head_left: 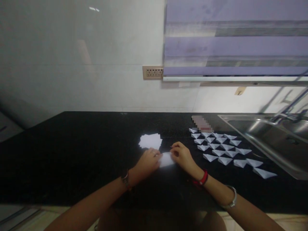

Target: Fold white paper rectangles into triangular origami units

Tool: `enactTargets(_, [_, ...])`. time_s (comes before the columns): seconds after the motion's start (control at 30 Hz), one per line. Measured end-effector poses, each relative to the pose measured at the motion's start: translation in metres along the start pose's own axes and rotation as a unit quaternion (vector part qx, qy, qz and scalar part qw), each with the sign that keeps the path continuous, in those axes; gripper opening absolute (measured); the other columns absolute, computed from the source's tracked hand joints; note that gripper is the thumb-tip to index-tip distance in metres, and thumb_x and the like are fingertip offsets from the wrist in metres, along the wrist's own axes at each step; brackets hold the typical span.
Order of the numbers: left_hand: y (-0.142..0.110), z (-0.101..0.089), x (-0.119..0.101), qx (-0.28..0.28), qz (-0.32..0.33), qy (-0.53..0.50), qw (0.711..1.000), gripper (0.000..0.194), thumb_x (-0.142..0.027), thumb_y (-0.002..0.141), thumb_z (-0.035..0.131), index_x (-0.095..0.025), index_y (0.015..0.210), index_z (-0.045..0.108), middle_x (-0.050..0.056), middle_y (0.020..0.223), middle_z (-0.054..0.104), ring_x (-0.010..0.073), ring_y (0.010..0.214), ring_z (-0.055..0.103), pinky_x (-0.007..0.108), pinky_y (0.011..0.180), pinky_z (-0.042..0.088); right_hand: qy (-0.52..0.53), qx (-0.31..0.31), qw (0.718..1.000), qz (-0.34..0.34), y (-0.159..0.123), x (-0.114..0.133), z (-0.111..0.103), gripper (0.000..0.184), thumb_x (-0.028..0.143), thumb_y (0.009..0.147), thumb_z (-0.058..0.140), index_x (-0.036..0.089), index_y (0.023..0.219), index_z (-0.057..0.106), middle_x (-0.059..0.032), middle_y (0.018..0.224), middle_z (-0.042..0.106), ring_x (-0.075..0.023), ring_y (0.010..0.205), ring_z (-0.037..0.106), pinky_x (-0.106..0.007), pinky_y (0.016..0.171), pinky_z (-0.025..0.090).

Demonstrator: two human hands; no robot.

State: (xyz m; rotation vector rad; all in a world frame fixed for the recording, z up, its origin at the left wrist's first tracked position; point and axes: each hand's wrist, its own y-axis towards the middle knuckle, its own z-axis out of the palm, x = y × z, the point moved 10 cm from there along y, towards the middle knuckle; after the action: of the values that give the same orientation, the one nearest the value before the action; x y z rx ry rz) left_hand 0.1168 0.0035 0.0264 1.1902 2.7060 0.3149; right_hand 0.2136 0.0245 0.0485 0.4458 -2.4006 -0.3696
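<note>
My left hand (147,162) and my right hand (183,156) meet over a small white paper piece (166,159) on the black countertop (72,154). Both hands have their fingers curled and pinch the paper's edges from either side. Just beyond the hands lies a small stack of white paper sheets (150,141). To the right, several folded white paper triangles (222,150) lie in rows on the counter.
A steel sink (269,138) with a tap sits at the right. A blurred-out object (202,123) lies behind the triangles. A wall socket strip (152,72) and a window blind (235,41) are on the back wall.
</note>
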Motion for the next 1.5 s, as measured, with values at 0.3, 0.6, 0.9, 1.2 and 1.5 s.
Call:
enactTargets(0.3, [0.001,0.001,0.001,0.033,-0.008,0.018,0.999,0.029,-0.025,0.078,0.045,-0.018,0.106,0.049,0.007,0.093,0.051,0.0208,0.087,0.041,0.034,0.073,0.036,-0.033,0.12,0.981,-0.151,-0.012,0.03,0.022,0.017,0.013,0.076,0.048,0.014,0.079,0.065,-0.0071,0.084,0.061,-0.0147,0.08,0.056,-0.026,0.074,0.044])
enactTargets(0.6, [0.002,0.001,-0.002,0.025,0.002,0.028,0.999,0.033,-0.021,0.077,0.044,-0.019,0.11,0.046,0.007,0.091,0.049,0.0203,0.084,0.041,0.033,0.072,0.036,-0.041,0.172,0.964,-0.2,-0.016,0.031,0.024,0.022,0.015,0.08,0.043,0.015,0.087,0.064,-0.0075,0.093,0.06,-0.0141,0.086,0.055,-0.025,0.078,0.043])
enactTargets(0.9, [0.002,0.002,-0.003,0.025,0.011,0.023,0.999,0.037,-0.019,0.077,0.042,-0.02,0.114,0.045,0.008,0.091,0.05,0.0194,0.082,0.043,0.032,0.07,0.036,-0.074,0.152,0.962,-0.214,-0.018,0.034,0.028,0.024,0.013,0.082,0.041,0.014,0.084,0.064,-0.0073,0.091,0.061,-0.0143,0.086,0.053,-0.027,0.08,0.041])
enactTargets(1.2, [0.004,-0.002,-0.006,0.026,0.015,0.021,0.999,0.035,-0.017,0.076,0.042,-0.022,0.11,0.048,0.007,0.088,0.049,0.0194,0.081,0.043,0.032,0.068,0.036,-0.06,0.172,0.959,-0.217,-0.018,0.035,0.028,0.023,0.015,0.082,0.04,0.014,0.081,0.063,-0.0076,0.088,0.06,-0.0144,0.084,0.053,-0.027,0.078,0.04])
enactTargets(1.5, [0.005,-0.004,-0.005,0.04,0.005,0.026,0.999,0.031,-0.017,0.076,0.042,-0.022,0.105,0.05,0.006,0.087,0.048,0.0187,0.078,0.043,0.03,0.066,0.036,-0.093,0.209,0.947,-0.226,-0.021,0.044,0.027,0.024,0.016,0.084,0.035,0.015,0.081,0.059,-0.0064,0.085,0.059,-0.0147,0.084,0.052,-0.03,0.08,0.038])
